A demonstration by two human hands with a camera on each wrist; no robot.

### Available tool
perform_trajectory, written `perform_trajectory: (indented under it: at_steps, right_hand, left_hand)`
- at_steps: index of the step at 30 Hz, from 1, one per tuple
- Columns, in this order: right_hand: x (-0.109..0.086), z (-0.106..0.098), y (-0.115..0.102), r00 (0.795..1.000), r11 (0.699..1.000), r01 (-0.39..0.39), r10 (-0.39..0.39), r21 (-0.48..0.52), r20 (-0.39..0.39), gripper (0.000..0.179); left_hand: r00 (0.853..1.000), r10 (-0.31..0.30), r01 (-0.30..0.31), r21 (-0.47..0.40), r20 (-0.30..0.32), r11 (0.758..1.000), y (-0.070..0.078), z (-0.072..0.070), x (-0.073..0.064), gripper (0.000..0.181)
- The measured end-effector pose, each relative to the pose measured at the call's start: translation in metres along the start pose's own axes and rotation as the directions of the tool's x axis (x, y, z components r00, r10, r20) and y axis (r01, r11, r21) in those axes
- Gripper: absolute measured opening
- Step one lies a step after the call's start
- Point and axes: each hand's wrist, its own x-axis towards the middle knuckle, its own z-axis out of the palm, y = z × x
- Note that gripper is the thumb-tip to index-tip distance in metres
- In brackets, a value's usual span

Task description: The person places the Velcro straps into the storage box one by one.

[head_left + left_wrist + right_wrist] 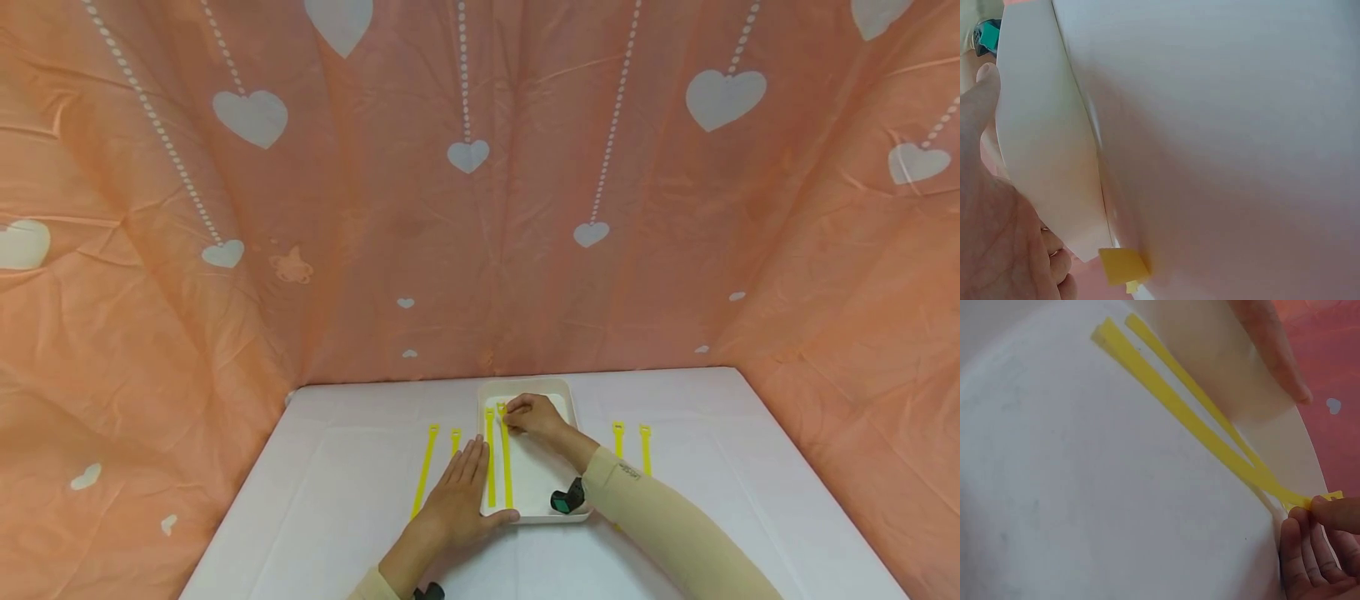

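Long beige sleeve (660,525) over the right arm comes closest to the camera, rising from the lower right of the head view, and a black device (567,497) shows beside its cuff, in front of the tray's lower right part. At its end, the right hand (536,417) has its grip pinched on the held strip (506,471), a yellow length near the centre of the frame, taken close to its slotted upper end; in the right wrist view the strip curves up to the thumb and fingertips at the lower right. This strip lies over the left part of a white tray (538,471), just beside a second yellow strip (491,467). Lower in the frame and left of centre, the left hand (459,492) has a released grip, fingers straight along the tray's left edge and thumb out at its lower left corner. More yellow strips lie on the white surface (337,475): two at the left (425,471), one partly behind the left hand, and two at the right (646,450), partly behind the sleeve. Orange-pink cloth (525,275) with white hearts fills the upper frame.
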Motion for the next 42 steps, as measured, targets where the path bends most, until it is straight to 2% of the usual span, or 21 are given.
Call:
perform_trajectory:
  at_steps: [8, 21, 33, 42]
  right_hand:
    - [0.0006, 0.002, 0.0014, 1.0, 1.0, 0.012, -0.012, -0.01, -0.004, 0.015]
    - [0.0003, 0.0032, 0.0048, 0.999, 0.995, 0.019, -0.022, -0.097, -0.026, 0.012]
    - [0.0019, 0.0049, 0.0029, 1.0, 0.99, 0.02, -0.023, -0.142, -0.019, 0.011]
    - [0.0026, 0.0074, 0.0028, 0.999, 0.988, 0.009, -0.016, -0.156, -0.04, 0.012]
  left_hand:
    - [1.0, -0.009, 0.009, 0.013, -0.004, 1.0, 0.0046, -0.0047, -0.0017, 0.114]
    - [1.0, 0.002, -0.001, 0.023, -0.021, 1.0, 0.0043, -0.0036, -0.0018, 0.114]
    - [1.0, -0.007, 0.007, 0.035, -0.008, 0.999, 0.0041, -0.0032, -0.0009, 0.115]
    - [1.0, -0.004, 0.004, 0.034, -0.004, 0.999, 0.0045, -0.0042, -0.001, 0.115]
